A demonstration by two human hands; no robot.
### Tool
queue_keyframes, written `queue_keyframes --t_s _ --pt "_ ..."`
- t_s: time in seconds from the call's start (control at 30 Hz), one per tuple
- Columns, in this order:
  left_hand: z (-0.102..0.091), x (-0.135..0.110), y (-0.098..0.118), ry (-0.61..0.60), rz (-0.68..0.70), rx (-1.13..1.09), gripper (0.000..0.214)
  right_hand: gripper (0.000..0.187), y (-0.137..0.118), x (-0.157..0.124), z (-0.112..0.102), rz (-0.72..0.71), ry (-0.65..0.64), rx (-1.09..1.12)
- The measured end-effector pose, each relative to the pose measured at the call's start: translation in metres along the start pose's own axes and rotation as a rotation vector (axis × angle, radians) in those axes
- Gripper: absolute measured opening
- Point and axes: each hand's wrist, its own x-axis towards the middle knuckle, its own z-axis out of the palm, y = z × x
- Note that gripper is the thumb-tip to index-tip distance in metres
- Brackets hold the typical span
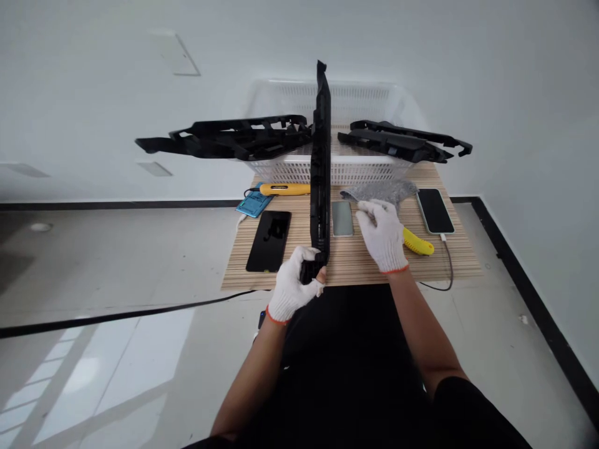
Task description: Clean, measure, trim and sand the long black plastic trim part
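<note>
My left hand [294, 284], in a white knit glove with a bare thumb tip, is closed around the lower end of a long black plastic trim piece [321, 168]. The piece stands up lengthwise in front of me, its ribbed side showing. My right hand [381, 234], also gloved, is over the table's right half with its fingers curled together. What they hold, if anything, is hidden. A yellow utility knife handle [418, 242] sticks out beside that wrist; I cannot tell whether the hand grips it. A grey cloth [386, 191] lies just beyond the fingers.
A white plastic basket [281, 169] stands behind, with black plastic parts [234, 137] and more [402, 142] jutting out both sides. On the striped table [350, 265] lie a black phone [269, 241], a yellow-handled tool [285, 189], a blue packet [254, 202], a grey plate [342, 218] and a cabled phone [435, 211].
</note>
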Motion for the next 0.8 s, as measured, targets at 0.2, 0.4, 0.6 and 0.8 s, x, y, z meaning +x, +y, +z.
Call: queue_keyframes --t_s 0.2,0.4,0.6,0.8 --pt "0.009 -0.005 0.009 0.014 -0.011 0.03 0.056 0.048 -0.036 -0.04 0.003 0.029 -0.44 0.302" --pt "0.008 -0.013 0.021 0.045 -0.114 0.033 0.088 0.082 -0.051 -0.063 -0.004 0.252 -0.655 0.333" --pt "0.005 -0.008 0.043 -0.003 -0.111 0.203 0.091 0.071 -0.055 -0.066 -0.013 0.283 -0.748 0.462" --pt "-0.001 -0.005 0.053 -0.222 -0.134 0.252 0.11 0.024 -0.044 -0.068 -0.013 0.32 -0.753 0.58"
